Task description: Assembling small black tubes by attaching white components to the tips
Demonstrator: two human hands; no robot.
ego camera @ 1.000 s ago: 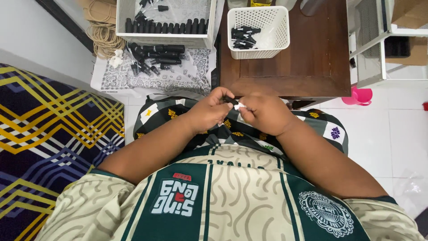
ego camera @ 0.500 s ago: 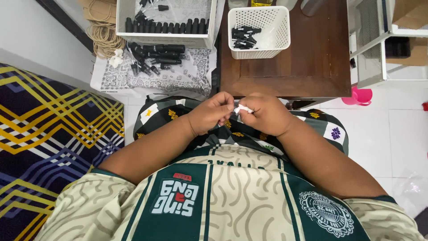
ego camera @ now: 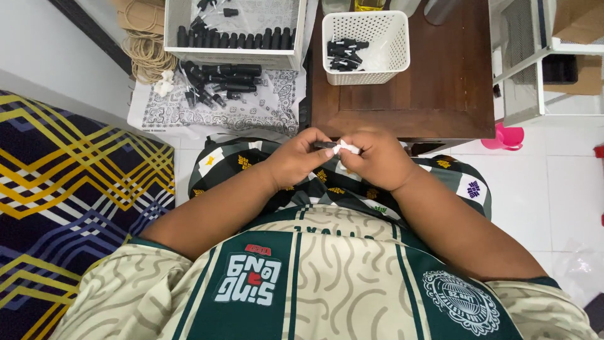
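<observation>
Small black part [ego camera: 324, 145] and small white piece [ego camera: 348, 149] sit end to end between the two hands, held over the lap just in front of the near edge of the brown table [ego camera: 440, 94]. Left hand [ego camera: 302, 158] pinches the black part by the fingertips; right hand [ego camera: 372, 158] is clamped on the white piece. Both hands closed, knuckles nearly touching.

Change over the last second: hands have drifted slightly rightward and toward the table; a second ago the parts were buried between the fingers, now the black end and white end both show. Judgement: the two pieces are being fitted together or adjusted at the joint; whether they are fully seated cannot be told.

Outward: white perforated basket [ego camera: 365, 63] on the table holds a few loose black pieces. Left of it, a white tray [ego camera: 233, 58] with a row of upright black caps, and more black pieces lie scattered on a patterned cloth [ego camera: 251, 113] on the floor. Coil of rope [ego camera: 146, 53] beside the tray.

Hidden: fingertips cover most of both parts; exact shape unclear. Tray and basket tops cut off by the frame.
</observation>
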